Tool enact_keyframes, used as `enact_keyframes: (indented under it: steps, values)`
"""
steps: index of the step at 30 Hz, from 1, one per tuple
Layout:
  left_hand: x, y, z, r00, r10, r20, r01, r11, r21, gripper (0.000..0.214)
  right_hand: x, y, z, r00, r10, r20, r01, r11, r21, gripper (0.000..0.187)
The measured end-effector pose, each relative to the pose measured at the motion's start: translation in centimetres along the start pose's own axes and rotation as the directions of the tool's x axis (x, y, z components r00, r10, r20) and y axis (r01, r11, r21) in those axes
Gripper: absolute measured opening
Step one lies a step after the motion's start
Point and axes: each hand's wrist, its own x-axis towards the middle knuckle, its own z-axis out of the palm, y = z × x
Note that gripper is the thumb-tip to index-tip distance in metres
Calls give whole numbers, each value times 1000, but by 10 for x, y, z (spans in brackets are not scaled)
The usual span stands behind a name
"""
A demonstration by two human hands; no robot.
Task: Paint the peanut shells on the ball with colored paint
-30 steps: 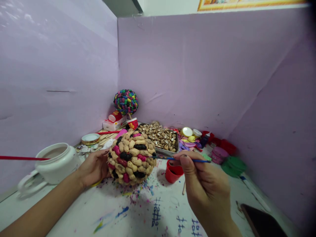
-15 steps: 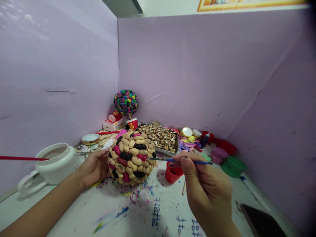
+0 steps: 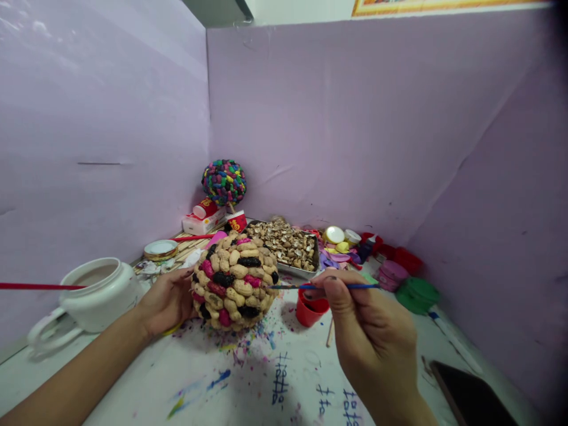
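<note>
A ball covered in peanut shells (image 3: 234,281), some painted pink, red and black, rests on the paint-spattered white table (image 3: 248,378). My left hand (image 3: 166,302) cups its left side, fingers curled against the shells. My right hand (image 3: 368,331) pinches a thin blue-handled paintbrush (image 3: 323,286), held level, with its tip touching the ball's right side. A small red cup (image 3: 312,309) stands just behind the brush, between the ball and my right hand.
A white pot (image 3: 100,293) with a red stick in it stands at left. Behind are a metal tray of peanut shells (image 3: 288,244), a multicoloured ball (image 3: 224,181) on a stick, paint pots and lids (image 3: 393,273), a dark phone (image 3: 470,399) at right. Purple walls enclose the table.
The view has shifted slightly. My right hand and the brush have edged a little up and left; the brush tip stays at the ball's right side. My left hand keeps its hold.
</note>
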Motion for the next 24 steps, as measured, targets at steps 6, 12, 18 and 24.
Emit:
enact_keyframes:
  steps: [6, 12, 18, 24]
  values:
    - [-1, 1, 1, 999, -10, 36, 10, 1000, -7, 51, -1, 2, 1, 1000, -9, -12, 10, 1000, 24, 19]
    - [-4, 1, 2, 999, -14, 39, 15, 1000, -21, 50, -4, 5, 2, 999, 8, -33, -7, 999, 40, 17]
    - [-3, 1, 3, 1000, -10, 3, 10, 1000, -18, 51, -4, 4, 1, 1000, -9, -23, 9, 1000, 19, 18]
    - [-1, 1, 2, 1000, -20, 6, 20, 999, -30, 50, -3, 5, 1, 1000, -7, -16, 7, 1000, 8, 17]
